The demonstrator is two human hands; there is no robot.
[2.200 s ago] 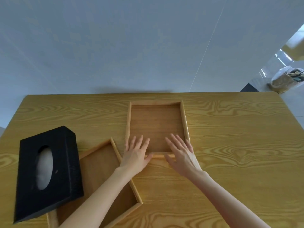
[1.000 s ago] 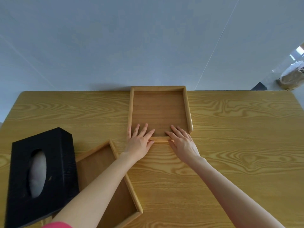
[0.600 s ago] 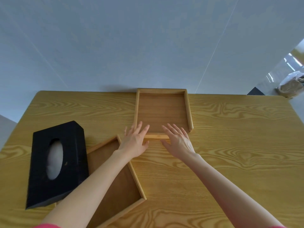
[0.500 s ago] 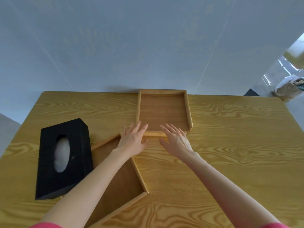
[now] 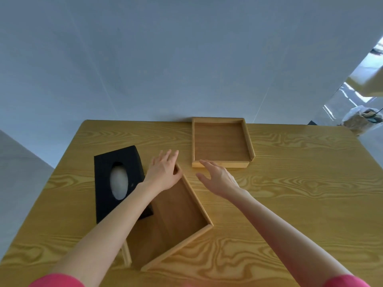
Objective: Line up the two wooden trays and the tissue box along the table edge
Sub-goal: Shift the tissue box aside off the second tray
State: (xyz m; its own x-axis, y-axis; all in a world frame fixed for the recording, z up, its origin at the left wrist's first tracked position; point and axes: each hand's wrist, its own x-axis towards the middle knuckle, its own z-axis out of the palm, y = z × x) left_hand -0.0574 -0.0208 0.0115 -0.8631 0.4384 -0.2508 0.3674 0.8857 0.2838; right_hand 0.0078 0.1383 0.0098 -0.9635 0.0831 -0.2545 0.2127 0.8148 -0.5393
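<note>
One wooden tray lies square against the table's far edge. A second wooden tray lies skewed nearer me, its far corner under my left hand, whose fingers are spread above that corner. To its left stands the black tissue box, also turned at an angle and touching the skewed tray. My right hand hovers open just in front of the far tray's near rim, not touching it. Neither hand holds anything.
The wooden table has bare surface to the right of the trays. A grey wall rises behind the far edge. A bag sits on the floor beyond the right corner.
Both hands pushed the far tray up to the table's far edge, then let go. They have drawn back; my left hand has shifted left over the skewed tray's corner.
</note>
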